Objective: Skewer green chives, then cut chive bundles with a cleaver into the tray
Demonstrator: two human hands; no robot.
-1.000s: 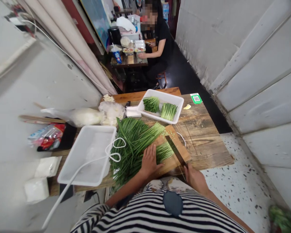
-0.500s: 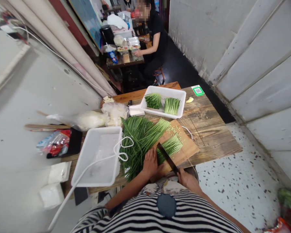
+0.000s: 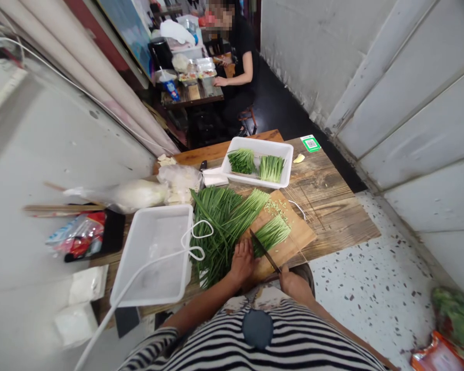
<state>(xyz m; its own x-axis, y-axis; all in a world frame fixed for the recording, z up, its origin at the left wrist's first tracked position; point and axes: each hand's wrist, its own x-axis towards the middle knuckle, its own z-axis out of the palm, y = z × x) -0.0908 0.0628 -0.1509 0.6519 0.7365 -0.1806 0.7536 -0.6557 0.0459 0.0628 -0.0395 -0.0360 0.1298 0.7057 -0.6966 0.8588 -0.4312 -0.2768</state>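
My right hand (image 3: 295, 285) is wrapped round the handle of a knife (image 3: 264, 251), whose dark blade lies across a bunch of garlic chives on the wooden cutting board (image 3: 302, 238). Just left of the blade, my left hand (image 3: 243, 263) presses down on the chives with its fingers close together. Pale cut stalks (image 3: 274, 232) fan out to the right of the knife. Behind them rests a larger heap of long green garlic chives (image 3: 215, 216), partly on the board. Small chopped bits (image 3: 275, 207) are scattered near the board's far edge.
A white tray (image 3: 290, 172) beyond the board holds two bundles of cut chives. At left stands another white tray (image 3: 118, 281), crossed by a white cable (image 3: 149, 261). Bagged food (image 3: 180, 180) sits behind it. A person in black (image 3: 244, 56) sits at a farther table.
The knife blade has turned more edge-on and looks narrower, still beside my left hand. My whole view has shifted slightly. The seated person's hand has stayed near the food boxes.
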